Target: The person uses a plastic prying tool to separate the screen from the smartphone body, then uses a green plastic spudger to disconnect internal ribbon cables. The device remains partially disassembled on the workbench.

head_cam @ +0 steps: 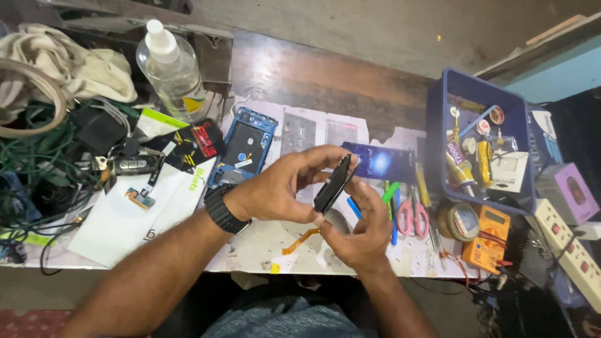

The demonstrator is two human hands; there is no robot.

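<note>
My left hand, with a black watch on its wrist, grips a thin black phone part held on edge above the table. My right hand holds the same part from below and the right. A blue phone frame lies open on the table just left of my hands. A dark blue phone back panel lies behind them. An orange flex ribbon rests on the paper under my hands.
A blue plastic bin of glue tubes and tape stands at right, with an orange multimeter, pink scissors and a white power strip near it. A clear bottle, cloth and tangled cables crowd the left.
</note>
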